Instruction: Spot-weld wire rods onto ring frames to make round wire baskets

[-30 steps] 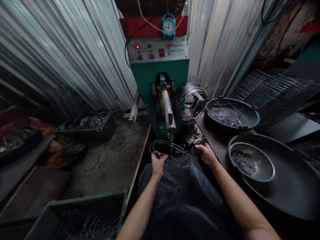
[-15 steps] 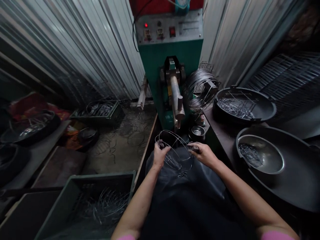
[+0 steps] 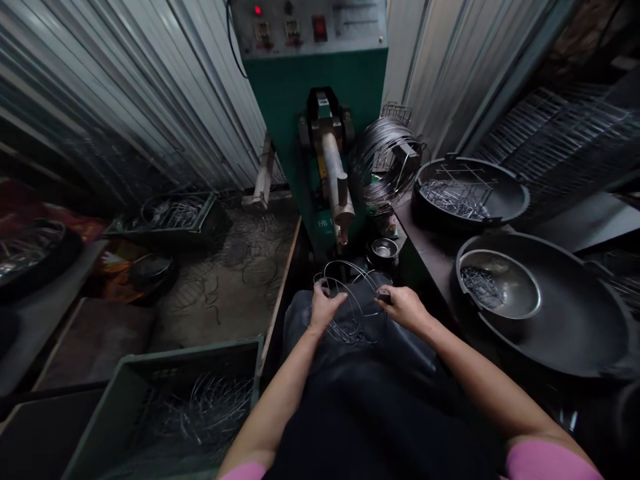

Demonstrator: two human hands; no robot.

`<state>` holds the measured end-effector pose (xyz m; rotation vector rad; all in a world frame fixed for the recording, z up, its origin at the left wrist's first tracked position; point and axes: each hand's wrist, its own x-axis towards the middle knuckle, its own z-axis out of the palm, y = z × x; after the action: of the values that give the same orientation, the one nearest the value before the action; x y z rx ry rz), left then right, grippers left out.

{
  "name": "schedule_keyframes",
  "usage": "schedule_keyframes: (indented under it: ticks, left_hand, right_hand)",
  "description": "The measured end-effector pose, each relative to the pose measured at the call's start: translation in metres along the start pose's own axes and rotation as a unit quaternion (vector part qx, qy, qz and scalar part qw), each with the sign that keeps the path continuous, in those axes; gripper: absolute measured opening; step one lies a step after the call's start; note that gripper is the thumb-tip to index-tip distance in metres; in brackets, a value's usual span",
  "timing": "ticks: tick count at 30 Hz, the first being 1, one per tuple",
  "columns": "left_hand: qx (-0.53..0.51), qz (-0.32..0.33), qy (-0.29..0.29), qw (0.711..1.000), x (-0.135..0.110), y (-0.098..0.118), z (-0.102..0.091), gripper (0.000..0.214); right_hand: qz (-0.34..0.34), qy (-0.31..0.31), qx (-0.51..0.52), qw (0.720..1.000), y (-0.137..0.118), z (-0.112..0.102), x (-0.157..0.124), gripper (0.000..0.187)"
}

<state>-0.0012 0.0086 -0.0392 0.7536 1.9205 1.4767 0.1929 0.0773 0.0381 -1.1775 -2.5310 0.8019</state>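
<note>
Over my lap, both hands hold bent metal wire hoops (image 3: 345, 265). My left hand (image 3: 326, 308) is closed on the left side of the hoops, thumb toward the middle. My right hand (image 3: 406, 307) pinches their right side, and a small dark block-like piece (image 3: 384, 296) shows at its fingertips; what it is I cannot make out. More thin wire pieces (image 3: 350, 331) lie below the hoops on the dark apron (image 3: 360, 387). Just beyond the hands, the pointed electrode tip (image 3: 344, 233) of a green machine (image 3: 280, 100) stands apart from the wire.
A green crate (image 3: 125, 400) with curved wires stands at lower left. Beside the machine hangs a wire coil (image 3: 385, 157). To the right, a large dark pan (image 3: 575, 320) holds a metal bowl (image 3: 525, 293) of small metal pieces; another pan (image 3: 510, 190) stands behind. Loose wires (image 3: 200, 293) litter the floor.
The view has tilted down and turned slightly right, so the machine appears higher and farther left. Both hands keep hold of the hoops, which have shifted a little in angle.
</note>
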Motion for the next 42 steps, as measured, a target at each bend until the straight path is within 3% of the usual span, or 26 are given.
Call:
schedule_keyframes:
  ticks: [6,11,16,26,31,36,42]
  left_hand:
    - [0.013,0.01,-0.013,1.0,-0.001,0.0,0.001,0.058]
    - [0.018,0.013,-0.024,0.999,-0.004,-0.01,0.001,0.058]
    - [0.025,0.025,-0.028,0.999,-0.006,-0.018,0.002,0.059]
    - [0.001,0.011,-0.026,1.0,-0.009,-0.021,0.002,0.059]
    - [0.02,0.008,-0.029,0.999,-0.012,-0.021,0.002,0.059]
    - [0.016,0.008,-0.028,0.999,-0.017,-0.016,-0.005,0.06]
    - [-0.109,-0.075,-0.072,0.989,-0.017,-0.001,-0.021,0.061]
  right_hand:
    - [0.027,0.035,0.126,0.991,0.006,0.006,-0.001,0.014]
    - [0.071,0.023,0.24,0.968,0.011,0.012,0.001,0.015]
    - [0.054,0.071,0.205,0.975,0.014,0.017,-0.002,0.017]
    - [0.043,0.059,0.256,0.964,0.014,0.017,0.001,0.017]
    - [0.08,0.054,0.31,0.946,0.012,0.008,0.002,0.021]
    - [0.042,-0.043,0.259,0.964,0.015,0.0,0.002,0.015]
    - [-0.052,-0.067,0.134,0.987,0.001,-0.008,0.009,0.007]
